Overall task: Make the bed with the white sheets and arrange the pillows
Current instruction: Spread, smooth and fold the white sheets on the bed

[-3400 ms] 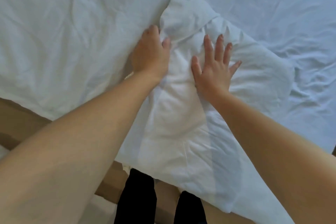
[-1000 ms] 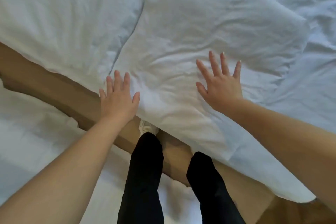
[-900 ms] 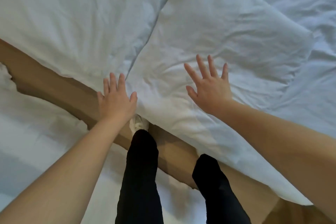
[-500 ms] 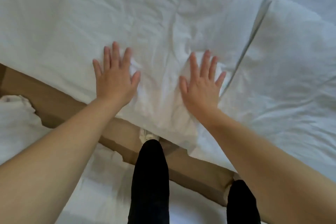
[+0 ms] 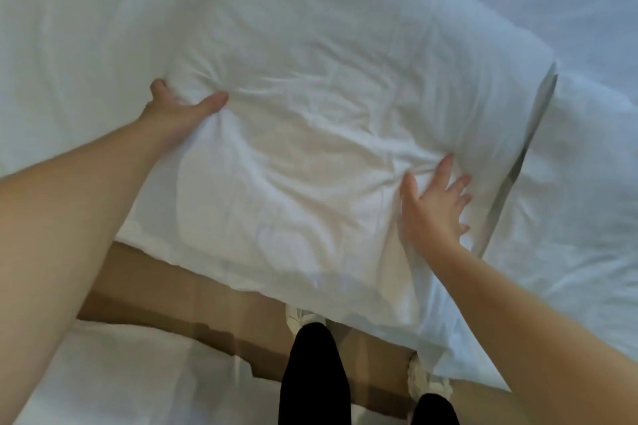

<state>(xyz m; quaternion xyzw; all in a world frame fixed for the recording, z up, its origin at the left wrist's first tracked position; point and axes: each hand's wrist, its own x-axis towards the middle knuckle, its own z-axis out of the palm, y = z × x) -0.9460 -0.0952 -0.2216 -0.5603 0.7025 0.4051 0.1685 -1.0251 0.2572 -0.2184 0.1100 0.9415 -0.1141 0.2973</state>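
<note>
I see the left hand no longer flat on the pillow. It has slid out to the pillow's left edge and now grips it, thumb on top, fingers tucked behind the cloth. The right hand has shifted right, toward the gap beside the 2nd pillow, fingers spread and pressing. The 2 hands sit much wider apart than 0.5 s ago, and creases now bunch at both.

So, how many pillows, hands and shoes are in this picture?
Pillows: 2, the middle pillow and the right pillow.
Hands: 2, the left hand gripping the middle pillow's edge and the right hand spread flat on it.
White shoes: 2, the left shoe and the right shoe.
Total: 6.
</note>
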